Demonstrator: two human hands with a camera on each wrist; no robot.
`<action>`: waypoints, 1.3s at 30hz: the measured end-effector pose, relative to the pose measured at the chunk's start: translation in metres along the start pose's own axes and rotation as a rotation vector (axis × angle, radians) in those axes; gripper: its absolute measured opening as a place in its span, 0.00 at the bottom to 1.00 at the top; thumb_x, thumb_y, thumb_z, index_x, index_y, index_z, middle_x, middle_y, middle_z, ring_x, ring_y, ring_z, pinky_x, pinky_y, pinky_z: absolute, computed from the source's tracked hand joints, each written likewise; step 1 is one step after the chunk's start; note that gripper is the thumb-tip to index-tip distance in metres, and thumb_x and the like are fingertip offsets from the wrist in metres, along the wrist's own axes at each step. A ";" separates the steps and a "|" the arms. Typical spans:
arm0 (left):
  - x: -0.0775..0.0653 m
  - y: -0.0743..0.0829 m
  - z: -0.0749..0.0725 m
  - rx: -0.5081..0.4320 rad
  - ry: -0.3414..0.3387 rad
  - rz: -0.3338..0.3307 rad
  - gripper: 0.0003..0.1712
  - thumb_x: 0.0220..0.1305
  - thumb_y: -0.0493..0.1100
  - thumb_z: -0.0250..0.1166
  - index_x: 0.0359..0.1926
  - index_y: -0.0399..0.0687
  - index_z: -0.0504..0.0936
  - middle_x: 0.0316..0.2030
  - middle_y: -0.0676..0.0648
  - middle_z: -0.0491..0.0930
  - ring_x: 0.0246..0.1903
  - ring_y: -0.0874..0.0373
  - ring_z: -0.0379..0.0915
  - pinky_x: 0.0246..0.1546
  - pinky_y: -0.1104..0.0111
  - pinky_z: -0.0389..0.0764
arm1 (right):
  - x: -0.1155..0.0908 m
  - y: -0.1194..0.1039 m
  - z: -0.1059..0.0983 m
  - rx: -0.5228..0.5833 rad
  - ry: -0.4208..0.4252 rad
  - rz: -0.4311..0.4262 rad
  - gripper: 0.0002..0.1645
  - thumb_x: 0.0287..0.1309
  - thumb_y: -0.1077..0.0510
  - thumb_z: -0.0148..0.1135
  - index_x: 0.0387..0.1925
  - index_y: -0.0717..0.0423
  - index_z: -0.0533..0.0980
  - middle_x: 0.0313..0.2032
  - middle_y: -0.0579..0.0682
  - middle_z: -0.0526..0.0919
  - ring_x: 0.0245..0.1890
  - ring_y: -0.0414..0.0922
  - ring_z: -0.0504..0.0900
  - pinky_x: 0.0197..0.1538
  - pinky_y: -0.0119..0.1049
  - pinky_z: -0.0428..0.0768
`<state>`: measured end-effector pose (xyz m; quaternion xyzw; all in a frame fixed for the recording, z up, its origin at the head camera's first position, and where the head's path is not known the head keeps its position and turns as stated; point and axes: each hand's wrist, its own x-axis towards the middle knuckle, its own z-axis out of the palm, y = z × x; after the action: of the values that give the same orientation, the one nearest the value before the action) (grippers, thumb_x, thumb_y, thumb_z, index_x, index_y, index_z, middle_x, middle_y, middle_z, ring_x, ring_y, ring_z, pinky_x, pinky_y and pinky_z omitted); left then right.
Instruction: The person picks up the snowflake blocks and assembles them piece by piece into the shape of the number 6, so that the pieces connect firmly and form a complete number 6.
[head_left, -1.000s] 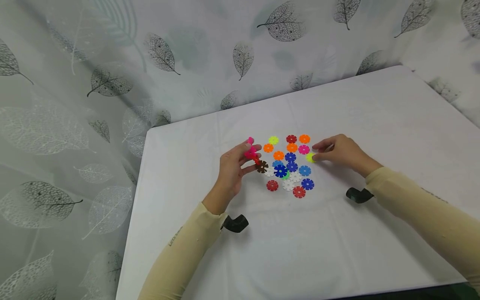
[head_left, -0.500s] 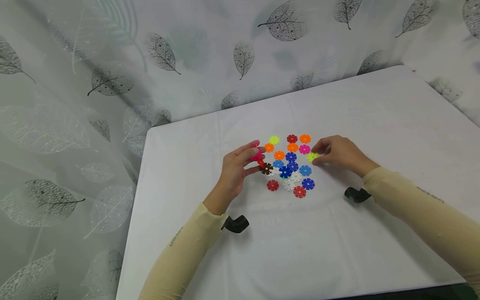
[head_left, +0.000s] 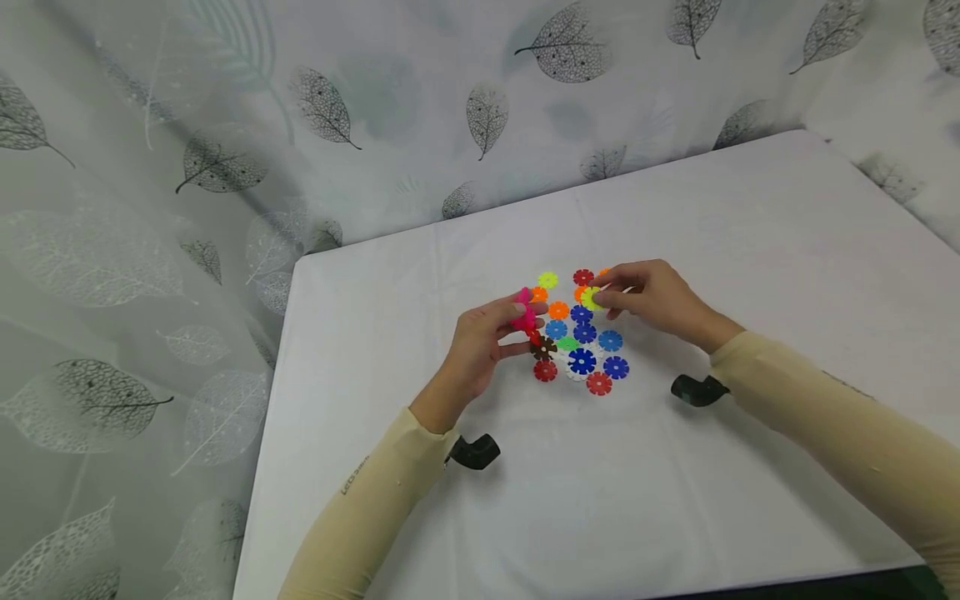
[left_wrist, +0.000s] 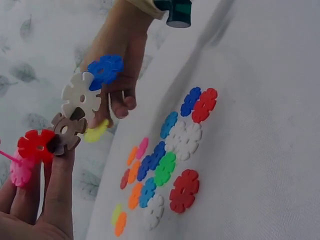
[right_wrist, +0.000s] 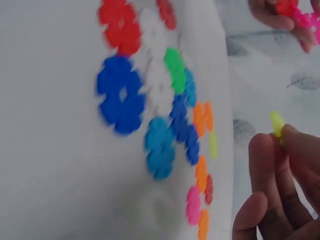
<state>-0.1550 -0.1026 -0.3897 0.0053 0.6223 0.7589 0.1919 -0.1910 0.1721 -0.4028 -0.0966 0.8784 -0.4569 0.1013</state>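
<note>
My left hand (head_left: pixel 480 346) holds a chain of interlocked plastic snowflake discs above the table. Along this chain, the left wrist view shows a pink disc (left_wrist: pixel 21 171), a red disc (left_wrist: pixel 36 145), a brown disc (left_wrist: pixel 68 132), a white disc (left_wrist: pixel 75 95) and, at the far end, a blue disc (left_wrist: pixel 106 70). Between thumb and fingertips, my right hand (head_left: pixel 663 302) pinches a yellow snowflake disc (head_left: pixel 591 298), raised off the table. In the right wrist view this yellow disc (right_wrist: pixel 276 122) appears edge-on, apart from the chain. Fingers partly hide the pink end of the chain.
Loose snowflake discs lie flat beneath both hands, among them a green disc (left_wrist: pixel 165 169), a red disc (head_left: pixel 598 383) and an orange disc (head_left: pixel 558 310). They rest on a white-covered table (head_left: pixel 570 492). A leaf-patterned curtain (head_left: pixel 405 108) hangs behind and to the left.
My right hand has picked the yellow disc up from the right edge of the loose discs and carried it left. My left hand has shifted a little right with the chain.
</note>
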 end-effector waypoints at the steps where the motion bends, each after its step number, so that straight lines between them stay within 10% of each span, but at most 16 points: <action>1: 0.000 0.000 0.000 0.006 -0.006 -0.008 0.25 0.72 0.47 0.61 0.65 0.41 0.78 0.52 0.45 0.85 0.54 0.48 0.79 0.51 0.55 0.82 | 0.000 -0.003 0.001 0.033 0.006 -0.017 0.22 0.66 0.47 0.68 0.55 0.56 0.82 0.39 0.54 0.87 0.37 0.48 0.87 0.42 0.42 0.80; 14: -0.002 -0.001 0.005 0.093 -0.024 -0.038 0.23 0.71 0.44 0.65 0.63 0.40 0.80 0.52 0.44 0.85 0.54 0.50 0.80 0.49 0.55 0.83 | -0.006 -0.042 0.013 0.235 0.077 -0.225 0.15 0.66 0.54 0.68 0.49 0.59 0.85 0.38 0.53 0.89 0.37 0.45 0.89 0.44 0.35 0.84; 39: -0.002 -0.002 0.011 0.121 -0.055 -0.005 0.22 0.71 0.42 0.66 0.62 0.38 0.81 0.54 0.43 0.84 0.53 0.50 0.81 0.47 0.55 0.84 | -0.011 -0.053 0.022 0.208 0.134 -0.271 0.13 0.65 0.55 0.69 0.46 0.59 0.85 0.38 0.52 0.89 0.37 0.45 0.89 0.43 0.30 0.83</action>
<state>-0.1498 -0.0924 -0.3889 0.0362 0.6613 0.7192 0.2100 -0.1706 0.1278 -0.3712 -0.1723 0.8101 -0.5604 -0.0102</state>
